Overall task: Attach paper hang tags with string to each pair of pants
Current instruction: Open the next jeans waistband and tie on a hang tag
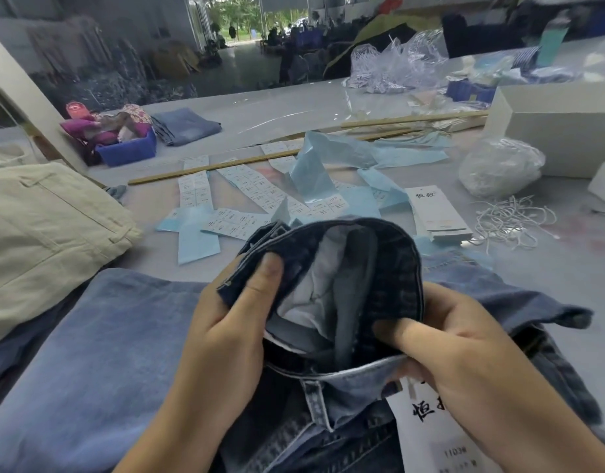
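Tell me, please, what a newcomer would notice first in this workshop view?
First, the two hands, left hand and right hand, gripping the open waistband of dark jeans at the centre. A white hang tag shows below the right hand. Behind lie label strips and blue paper on the table.

One head-worn wide-angle view, looking forward and down from your own eye level, close over your hands at the table (328, 107) edge, far workshop visible at the top

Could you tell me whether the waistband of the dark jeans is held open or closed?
Open: both hands spread the dark blue denim jeans' waistband, exposing white pocket lining.
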The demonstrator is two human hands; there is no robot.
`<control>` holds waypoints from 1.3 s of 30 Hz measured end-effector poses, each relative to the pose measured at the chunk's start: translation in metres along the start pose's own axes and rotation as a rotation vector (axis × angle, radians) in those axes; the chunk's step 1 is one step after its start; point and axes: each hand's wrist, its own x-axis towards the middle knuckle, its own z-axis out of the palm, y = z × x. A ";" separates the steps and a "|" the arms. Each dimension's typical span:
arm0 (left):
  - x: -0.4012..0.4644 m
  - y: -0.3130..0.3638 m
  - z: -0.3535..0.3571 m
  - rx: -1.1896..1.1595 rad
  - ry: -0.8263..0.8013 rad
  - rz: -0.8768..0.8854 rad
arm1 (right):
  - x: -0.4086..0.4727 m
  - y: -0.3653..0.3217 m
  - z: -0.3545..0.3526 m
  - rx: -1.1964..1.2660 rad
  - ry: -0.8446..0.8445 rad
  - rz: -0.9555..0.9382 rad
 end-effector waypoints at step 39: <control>0.012 0.023 0.005 -0.487 0.107 -0.333 | -0.021 0.025 0.034 -1.008 0.312 -0.694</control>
